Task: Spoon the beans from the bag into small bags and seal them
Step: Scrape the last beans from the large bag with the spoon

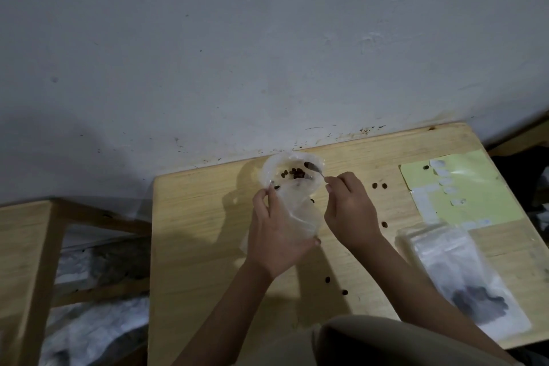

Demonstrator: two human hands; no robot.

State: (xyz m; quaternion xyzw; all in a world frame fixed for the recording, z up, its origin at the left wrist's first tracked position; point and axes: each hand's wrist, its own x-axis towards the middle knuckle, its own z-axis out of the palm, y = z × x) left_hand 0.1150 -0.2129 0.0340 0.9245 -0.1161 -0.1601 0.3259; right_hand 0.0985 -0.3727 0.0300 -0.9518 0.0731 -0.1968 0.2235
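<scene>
Scuffed grey wall (267, 38) is backing a wooden table (208, 217) scattered with loose beans (379, 186). Left hand (277, 235) is gripping the clear bag (292, 187); right hand (350, 211) is pinching a spoon (314, 169) inside it.

A light wooden bench (193, 246) stands against a grey wall. On it lie scattered loose beans (379, 186), a pale green sheet (475, 196) near the far right corner, and a clear zip bag (463, 279) holding dark beans along the right edge.

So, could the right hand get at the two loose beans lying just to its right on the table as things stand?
Probably yes. The two loose beans lie on bare table just right of the right hand, with nothing between them. But that hand pinches the spoon, so it would likely have to scoop them or set it down.
</scene>
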